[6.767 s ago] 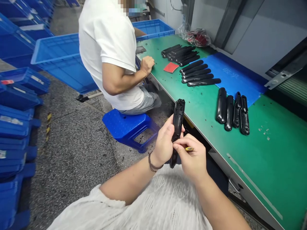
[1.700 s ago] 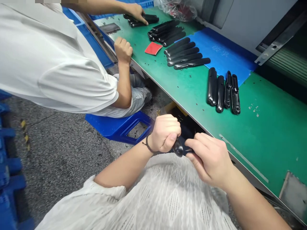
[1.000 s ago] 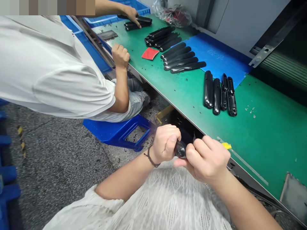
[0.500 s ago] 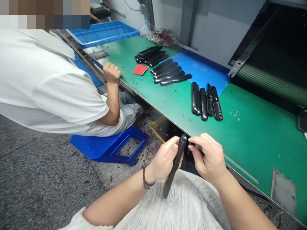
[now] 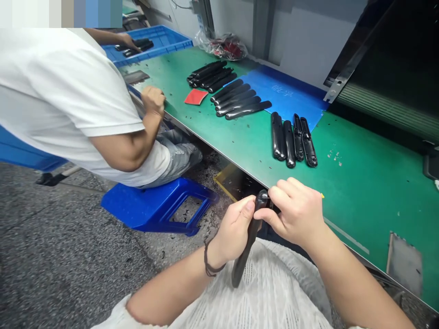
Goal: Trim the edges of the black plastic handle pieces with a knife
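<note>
On the left, a co-worker in a white T-shirt [image 5: 65, 96] sits on a blue plastic stool [image 5: 157, 205], one fist [image 5: 153, 101] at the edge of the green workbench [image 5: 363, 205]. Nearer, the person's left hand [image 5: 235, 228] clamps a tilted black moulded handle [image 5: 247, 249] just off the bench edge. The right hand [image 5: 293, 212] curls beside its top end, though I can't tell whether it grips. Further right, four similar handles [image 5: 290, 141] lie side by side.

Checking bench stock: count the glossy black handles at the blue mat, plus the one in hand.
Row of handles across the blue mat edge: 5
Group of handles right of it: 4
Handle in the left hand: 1
Total: 10
</note>
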`<move>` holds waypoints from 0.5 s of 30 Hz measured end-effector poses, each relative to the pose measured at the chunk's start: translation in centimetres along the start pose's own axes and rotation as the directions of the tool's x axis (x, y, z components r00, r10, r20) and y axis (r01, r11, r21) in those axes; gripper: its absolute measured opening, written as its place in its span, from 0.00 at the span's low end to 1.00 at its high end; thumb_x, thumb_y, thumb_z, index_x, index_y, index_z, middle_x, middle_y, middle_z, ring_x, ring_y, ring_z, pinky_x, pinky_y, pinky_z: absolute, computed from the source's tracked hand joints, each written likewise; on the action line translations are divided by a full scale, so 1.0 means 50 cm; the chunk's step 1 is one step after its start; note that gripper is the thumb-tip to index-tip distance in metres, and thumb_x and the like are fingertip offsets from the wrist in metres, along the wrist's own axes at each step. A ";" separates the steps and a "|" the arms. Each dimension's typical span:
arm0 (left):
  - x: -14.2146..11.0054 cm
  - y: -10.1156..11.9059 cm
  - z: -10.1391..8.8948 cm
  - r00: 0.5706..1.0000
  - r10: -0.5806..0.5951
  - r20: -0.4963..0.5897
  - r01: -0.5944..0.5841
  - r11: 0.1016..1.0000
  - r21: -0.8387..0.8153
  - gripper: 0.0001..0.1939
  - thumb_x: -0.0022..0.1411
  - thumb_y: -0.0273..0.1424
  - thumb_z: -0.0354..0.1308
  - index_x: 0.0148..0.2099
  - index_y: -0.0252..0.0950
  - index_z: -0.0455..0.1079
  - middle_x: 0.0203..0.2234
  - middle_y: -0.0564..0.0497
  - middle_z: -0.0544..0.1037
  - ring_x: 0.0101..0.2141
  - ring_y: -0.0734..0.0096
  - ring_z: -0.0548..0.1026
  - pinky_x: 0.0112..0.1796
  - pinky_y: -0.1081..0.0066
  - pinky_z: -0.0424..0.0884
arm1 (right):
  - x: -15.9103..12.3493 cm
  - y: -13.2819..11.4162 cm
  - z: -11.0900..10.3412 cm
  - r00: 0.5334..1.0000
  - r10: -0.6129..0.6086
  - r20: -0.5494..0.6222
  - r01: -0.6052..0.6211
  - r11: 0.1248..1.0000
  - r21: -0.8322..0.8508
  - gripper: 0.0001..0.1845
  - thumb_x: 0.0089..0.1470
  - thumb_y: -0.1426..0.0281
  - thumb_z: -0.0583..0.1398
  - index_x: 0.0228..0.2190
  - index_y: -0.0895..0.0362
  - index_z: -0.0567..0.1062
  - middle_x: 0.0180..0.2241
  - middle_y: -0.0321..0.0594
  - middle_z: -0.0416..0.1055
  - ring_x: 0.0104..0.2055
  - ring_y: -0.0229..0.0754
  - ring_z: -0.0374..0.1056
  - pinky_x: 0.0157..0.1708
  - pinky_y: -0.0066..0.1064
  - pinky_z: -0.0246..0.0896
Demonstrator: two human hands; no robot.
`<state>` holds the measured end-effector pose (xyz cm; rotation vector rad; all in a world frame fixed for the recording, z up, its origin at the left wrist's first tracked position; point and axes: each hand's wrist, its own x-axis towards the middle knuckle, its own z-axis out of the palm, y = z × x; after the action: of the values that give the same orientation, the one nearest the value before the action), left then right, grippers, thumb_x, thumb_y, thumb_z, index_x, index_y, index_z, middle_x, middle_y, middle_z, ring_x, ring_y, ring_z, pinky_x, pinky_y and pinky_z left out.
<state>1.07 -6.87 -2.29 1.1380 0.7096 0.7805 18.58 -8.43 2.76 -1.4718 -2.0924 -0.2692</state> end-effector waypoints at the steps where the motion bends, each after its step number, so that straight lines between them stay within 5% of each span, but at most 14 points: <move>1: 0.001 0.000 0.001 1.000 -0.010 -0.007 0.010 1.000 -0.015 0.24 0.76 0.49 0.45 0.34 0.36 0.63 0.23 0.56 0.63 0.23 0.77 0.57 0.25 0.72 0.55 | -0.004 -0.002 0.003 1.000 -0.010 -0.026 0.009 0.999 -0.033 0.31 0.69 0.46 0.51 0.23 0.55 0.63 0.23 0.34 0.58 0.28 0.39 0.48 0.27 0.34 0.38; 5: 0.010 0.006 0.006 0.999 0.002 -0.038 -0.002 1.000 -0.017 0.24 0.76 0.49 0.47 0.33 0.35 0.63 0.24 0.55 0.63 0.25 0.76 0.59 0.27 0.72 0.57 | -0.020 -0.012 0.015 0.997 -0.014 -0.076 0.005 0.994 -0.112 0.32 0.70 0.47 0.48 0.22 0.55 0.64 0.22 0.35 0.57 0.28 0.40 0.46 0.28 0.35 0.38; 15: 0.035 0.039 0.007 0.976 0.015 -0.219 -0.001 0.998 0.065 0.28 0.72 0.55 0.50 0.30 0.36 0.62 0.23 0.56 0.59 0.24 0.76 0.56 0.26 0.71 0.56 | -0.046 -0.042 0.042 1.000 -0.025 0.015 0.026 0.998 -0.053 0.34 0.70 0.45 0.44 0.24 0.55 0.68 0.24 0.37 0.60 0.29 0.41 0.49 0.28 0.36 0.40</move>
<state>1.98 -5.17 -0.47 1.1236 0.9214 0.9047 16.51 -10.09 0.07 -1.4827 -2.1319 -0.3274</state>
